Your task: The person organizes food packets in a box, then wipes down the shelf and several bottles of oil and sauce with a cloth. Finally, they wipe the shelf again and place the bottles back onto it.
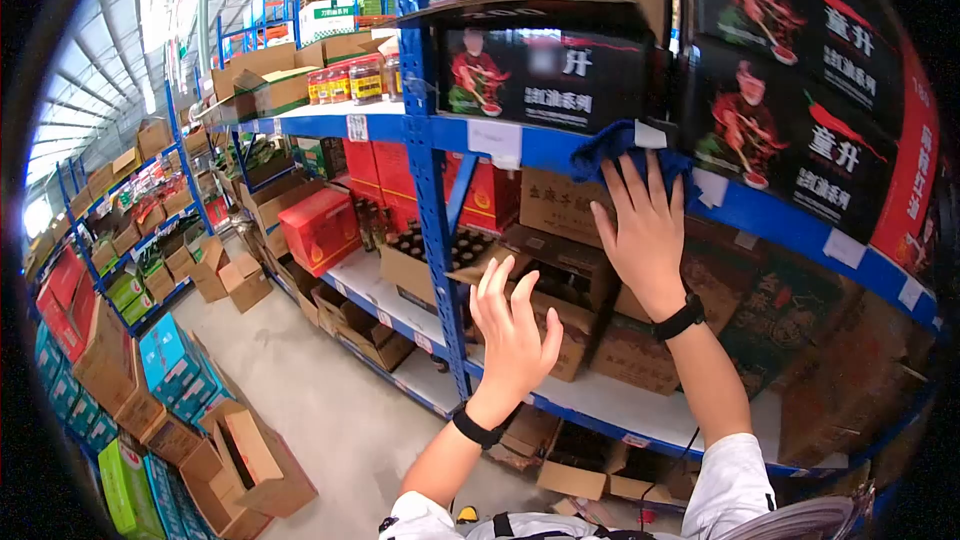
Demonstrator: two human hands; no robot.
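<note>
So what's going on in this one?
The person's right hand lies flat over a bunched dark blue cloth, against the front of a long blue metal shelf beam. A black printed carton sits just above. The left hand is open and holds nothing, raised in front of brown cardboard cartons below the beam.

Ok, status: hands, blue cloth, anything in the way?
Right hand spread flat over blue cloth, at the shelf beam. Left hand raised, open, holding nothing. White label at the cloth's edge, possibly in the way.
</note>
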